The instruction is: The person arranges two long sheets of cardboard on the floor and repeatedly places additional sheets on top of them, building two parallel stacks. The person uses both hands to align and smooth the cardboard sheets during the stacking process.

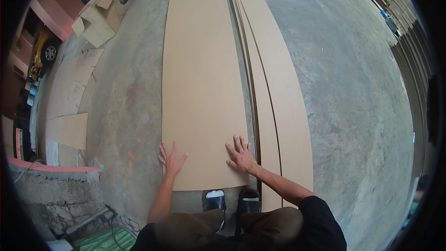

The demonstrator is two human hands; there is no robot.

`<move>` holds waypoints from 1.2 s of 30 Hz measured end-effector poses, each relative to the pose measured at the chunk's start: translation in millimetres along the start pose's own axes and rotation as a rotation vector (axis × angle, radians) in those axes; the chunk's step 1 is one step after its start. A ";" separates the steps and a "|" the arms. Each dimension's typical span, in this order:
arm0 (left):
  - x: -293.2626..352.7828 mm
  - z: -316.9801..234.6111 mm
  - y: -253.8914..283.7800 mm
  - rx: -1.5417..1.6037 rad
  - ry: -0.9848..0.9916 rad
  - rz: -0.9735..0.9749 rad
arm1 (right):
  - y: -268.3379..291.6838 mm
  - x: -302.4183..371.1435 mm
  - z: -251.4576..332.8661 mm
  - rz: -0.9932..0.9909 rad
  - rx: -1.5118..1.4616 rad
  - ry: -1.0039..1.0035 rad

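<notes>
A long tan cardboard sheet (pixel 204 74) lies flat on the concrete floor, stretching away from my feet. Over its near left edge my left hand (pixel 173 159) is spread, fingers apart and pointing away from me. My right hand (pixel 242 156) rests near the sheet's right edge, also with fingers spread and palm down. Neither hand grips anything. To the right, beyond a narrow gap, lies a stack of long cardboard strips (pixel 290 125) with a dark slit running along it.
An open cardboard box (pixel 100 18) stands at the far left, with flattened cardboard pieces (pixel 69 97) nearer. A low broken wall (pixel 60 188) is at lower left. Stacked flat cardboard (pixel 413 65) lines the right side. My sandalled feet (pixel 214 201) are just behind the sheet's near edge.
</notes>
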State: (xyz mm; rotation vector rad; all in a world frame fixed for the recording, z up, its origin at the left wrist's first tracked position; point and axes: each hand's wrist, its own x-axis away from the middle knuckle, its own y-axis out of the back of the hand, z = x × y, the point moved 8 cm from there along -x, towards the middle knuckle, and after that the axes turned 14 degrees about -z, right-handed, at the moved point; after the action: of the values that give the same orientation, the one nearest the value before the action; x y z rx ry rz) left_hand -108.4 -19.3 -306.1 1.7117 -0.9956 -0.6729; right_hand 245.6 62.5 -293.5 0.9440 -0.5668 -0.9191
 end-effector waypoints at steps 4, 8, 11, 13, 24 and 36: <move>-3.1 7.9 0.1 -0.032 -0.010 -0.001 | 46.0 47.7 -31.7 -0.308 -0.108 -0.193; -25.2 25.2 10.2 -0.044 -0.007 -0.023 | 87.7 199.7 -131.5 -0.637 0.105 -0.601; -41.0 18.0 15.3 -0.020 0.007 -0.039 | 87.6 395.4 -186.7 -0.721 0.315 -1.112; -41.2 16.2 18.1 -0.045 0.043 -0.037 | 76.2 493.0 -187.7 -0.627 0.429 -1.515; -38.3 24.0 9.9 -0.042 0.051 -0.057 | -33.3 556.9 -164.9 -0.421 0.474 -2.004; -4.0 54.3 21.5 0.034 0.191 -0.132 | 40.5 481.5 -184.4 -0.617 0.282 -1.694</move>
State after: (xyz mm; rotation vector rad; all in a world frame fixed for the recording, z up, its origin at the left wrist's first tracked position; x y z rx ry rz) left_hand -160.8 -45.3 -304.5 1.8462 -0.7700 -0.5663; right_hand 647.4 -260.5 -335.6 0.3448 -1.9113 -2.1960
